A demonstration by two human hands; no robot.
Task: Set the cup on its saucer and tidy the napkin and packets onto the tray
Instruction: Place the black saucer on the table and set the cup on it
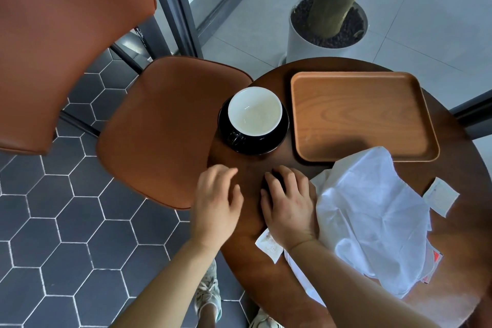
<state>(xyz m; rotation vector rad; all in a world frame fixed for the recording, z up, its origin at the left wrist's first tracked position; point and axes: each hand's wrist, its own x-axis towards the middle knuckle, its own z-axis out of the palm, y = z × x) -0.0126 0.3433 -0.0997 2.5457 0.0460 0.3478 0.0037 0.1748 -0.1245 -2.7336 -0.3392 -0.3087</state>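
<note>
White napkin (372, 216) half-hides red pkts (436, 258) | R hand (290, 210) fingers flat, apart | L hand (215, 202) fingers loose, empty

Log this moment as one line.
cup on saucer | napkin, packets on table beside tray | left hand open | right hand open

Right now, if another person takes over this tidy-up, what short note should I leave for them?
Left hand: open, holds nothing, above the table edge.
Right hand: open, rests on the table beside the napkin.
Done: cup stands on its saucer.
To do: tray holds nothing; the napkin only overlaps its near rim. Move onto it the napkin, the packet by the wrist, the packet on the right and the red packet under the napkin.
</note>
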